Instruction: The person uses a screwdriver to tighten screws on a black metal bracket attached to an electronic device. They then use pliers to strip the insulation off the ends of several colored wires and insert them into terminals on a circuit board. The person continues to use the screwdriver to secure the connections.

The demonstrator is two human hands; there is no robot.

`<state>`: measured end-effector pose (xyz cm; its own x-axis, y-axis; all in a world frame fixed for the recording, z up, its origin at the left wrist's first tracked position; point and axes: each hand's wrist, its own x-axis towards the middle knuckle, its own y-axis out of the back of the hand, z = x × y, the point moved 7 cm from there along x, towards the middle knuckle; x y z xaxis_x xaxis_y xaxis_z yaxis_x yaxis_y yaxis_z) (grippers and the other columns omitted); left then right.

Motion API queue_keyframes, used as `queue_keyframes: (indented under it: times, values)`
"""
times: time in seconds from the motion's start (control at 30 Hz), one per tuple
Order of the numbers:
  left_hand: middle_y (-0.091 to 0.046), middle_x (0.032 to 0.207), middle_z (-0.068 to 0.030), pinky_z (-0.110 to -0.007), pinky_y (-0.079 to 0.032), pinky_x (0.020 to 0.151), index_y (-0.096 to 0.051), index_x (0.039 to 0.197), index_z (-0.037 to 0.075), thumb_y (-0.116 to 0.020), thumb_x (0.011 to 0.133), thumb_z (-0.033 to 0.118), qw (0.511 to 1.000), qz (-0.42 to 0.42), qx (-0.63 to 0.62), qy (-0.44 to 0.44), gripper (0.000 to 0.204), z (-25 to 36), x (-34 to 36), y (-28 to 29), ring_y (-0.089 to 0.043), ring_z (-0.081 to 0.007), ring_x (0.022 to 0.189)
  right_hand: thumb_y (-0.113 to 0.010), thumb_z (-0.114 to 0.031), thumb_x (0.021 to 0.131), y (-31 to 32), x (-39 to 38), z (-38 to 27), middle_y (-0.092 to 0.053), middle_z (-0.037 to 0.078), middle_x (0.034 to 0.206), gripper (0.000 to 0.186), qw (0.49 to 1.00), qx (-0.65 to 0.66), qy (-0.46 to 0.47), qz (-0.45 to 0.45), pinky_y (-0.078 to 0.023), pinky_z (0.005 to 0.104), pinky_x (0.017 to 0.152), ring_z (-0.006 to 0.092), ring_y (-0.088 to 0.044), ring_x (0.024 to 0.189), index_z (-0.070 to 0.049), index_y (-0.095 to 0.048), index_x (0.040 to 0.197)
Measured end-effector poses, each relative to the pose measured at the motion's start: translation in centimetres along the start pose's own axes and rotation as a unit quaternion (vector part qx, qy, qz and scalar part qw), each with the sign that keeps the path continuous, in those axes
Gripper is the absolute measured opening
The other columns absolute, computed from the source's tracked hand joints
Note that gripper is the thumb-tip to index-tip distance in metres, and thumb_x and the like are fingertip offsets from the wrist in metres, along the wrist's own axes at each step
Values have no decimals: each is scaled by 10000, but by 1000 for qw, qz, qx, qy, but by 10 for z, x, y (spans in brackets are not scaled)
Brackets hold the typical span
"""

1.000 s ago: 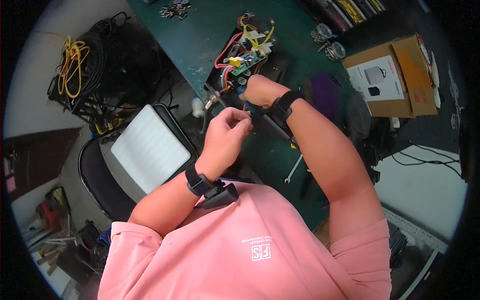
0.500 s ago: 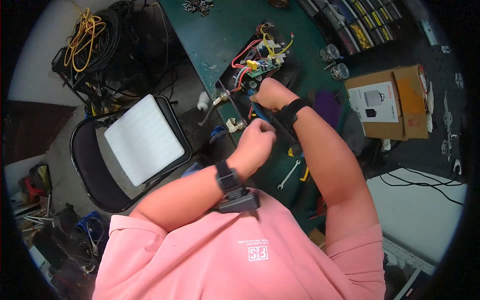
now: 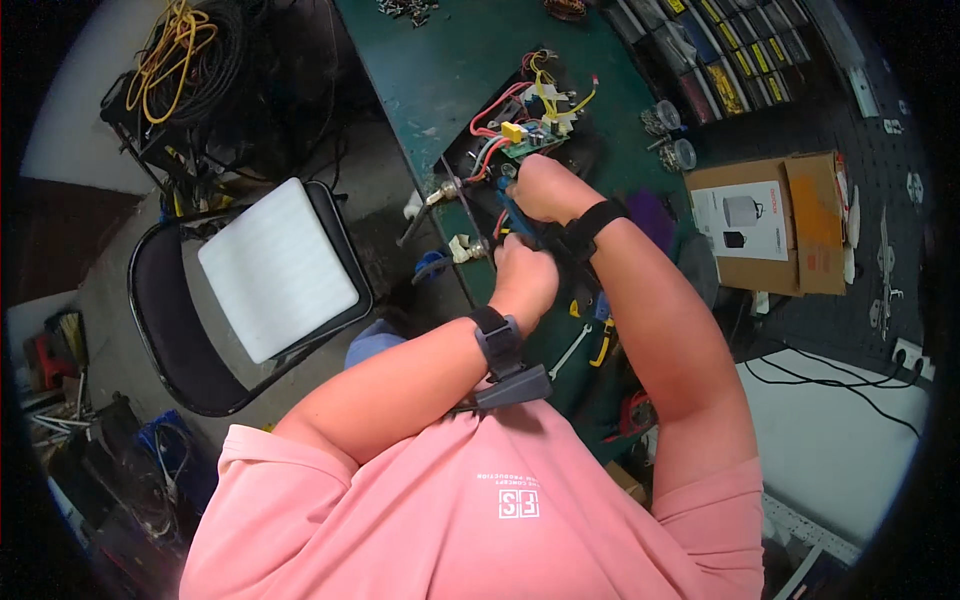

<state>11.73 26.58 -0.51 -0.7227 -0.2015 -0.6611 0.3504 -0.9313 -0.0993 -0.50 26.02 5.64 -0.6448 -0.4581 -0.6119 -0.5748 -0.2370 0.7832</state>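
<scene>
Both of my hands are over the near end of an opened dark device on the green table. My right hand (image 3: 552, 190) is closed round a blue-handled tool (image 3: 515, 212) whose working end I cannot make out. Just nearer to me, my left hand (image 3: 526, 278) has its fingers curled together by the device's edge panel; anything they hold is hidden. Farther along the device lies a green circuit board (image 3: 527, 146) with a yellow component, red wires (image 3: 487, 128) and yellow wires (image 3: 545, 88). Metal cable fittings (image 3: 447, 192) stick out of the panel on the left.
A wrench (image 3: 571, 350) and yellow-handled pliers (image 3: 602, 343) lie on the green table (image 3: 405, 60) near my right forearm. To the right are a cardboard box (image 3: 815, 225), small jars of screws (image 3: 680, 155) and a parts rack (image 3: 725, 60). A folding chair (image 3: 175, 310) stands left.
My left hand has shifted forward and slightly right, closer to my right hand, its wrist turning. My right hand stays closed on the blue-handled tool. The view has shifted slightly.
</scene>
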Motion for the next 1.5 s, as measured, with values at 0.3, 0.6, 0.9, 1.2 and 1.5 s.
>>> queue_keyframes:
  times: [0.3, 0.6, 0.9, 1.2, 1.5]
  values:
    - [-584, 1024, -290, -444, -427, 902, -550, 1072, -76, -499, 829, 125, 999, 49, -10, -8, 319, -16, 10, -7, -543, -426, 1016, -658, -241, 837, -6, 4, 1, -617, 297, 812, 341, 998, -42, 53, -13, -488, 435, 699, 434, -614, 778, 100, -647, 845]
    - [-575, 828, -74, -310, -385, 601, -583, 956, 5, -484, 877, 110, 964, 34, -259, 47, 165, -23, 17, -12, -513, -168, 703, -544, -178, 840, -12, 8, 4, -664, 188, 828, 226, 1000, -8, 20, 7, -512, 430, 699, 359, -643, 789, -44, -727, 831]
    - [-555, 796, -36, -310, -375, 634, -567, 871, 54, -484, 814, 62, 920, 16, -385, 77, 101, 23, -13, 2, -505, -155, 726, -573, -238, 837, 0, 3, 0, -645, 242, 769, 303, 996, 78, 22, -33, -518, 450, 658, 361, -651, 709, 48, -670, 815]
    - [-556, 810, -37, -315, -424, 679, -560, 814, 48, -481, 745, 19, 918, -55, -386, 69, 109, 26, -5, 1, -522, -166, 761, -593, -221, 820, -26, -3, 18, -522, 38, 629, 221, 843, 436, -213, -232, -506, 373, 467, 204, -571, 529, -3, -583, 848]
    - [-513, 774, -62, -330, -494, 715, -510, 724, 23, -493, 740, 11, 935, -99, -335, 64, 27, 15, 12, -3, -546, -195, 731, -565, -148, 783, -28, -3, 21, -501, 7, 607, 120, 835, 458, -203, -227, -371, 287, 424, 137, -474, 470, -61, -555, 701]
